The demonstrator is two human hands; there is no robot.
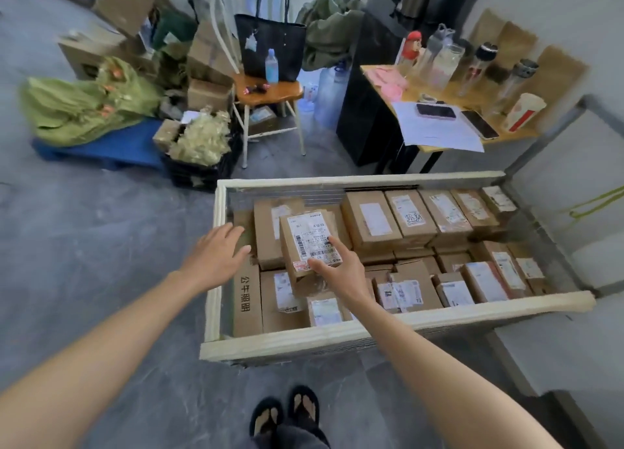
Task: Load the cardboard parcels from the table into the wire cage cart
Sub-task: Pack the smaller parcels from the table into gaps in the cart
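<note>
Hands over a wire cage cart (pixel 337 335) with a cream foam-padded rim: the right hand (pixel 337 269) holds a small brown cardboard parcel with a white shipping label (pixel 309 239) at the cart's left end. The parcel is tilted above the boxes stacked there, and whether it touches them cannot be told. The fingers (pixel 336 246) are clamped on the parcel's near end with the thumb on the label face; any support underneath is hidden. The left hand (pixel 216 252) hovers at the cart's left rim, fingers straight and apart, holding nothing. Rows of brown taped cardboard boxes (pixel 371 222) fill the cart nearly to its rim. The parcel looks light enough for one hand and stiff-walled, though its label and tape may be slick. A pinch across the short end seems sound, and the free hand could steady the far edge.
</note>
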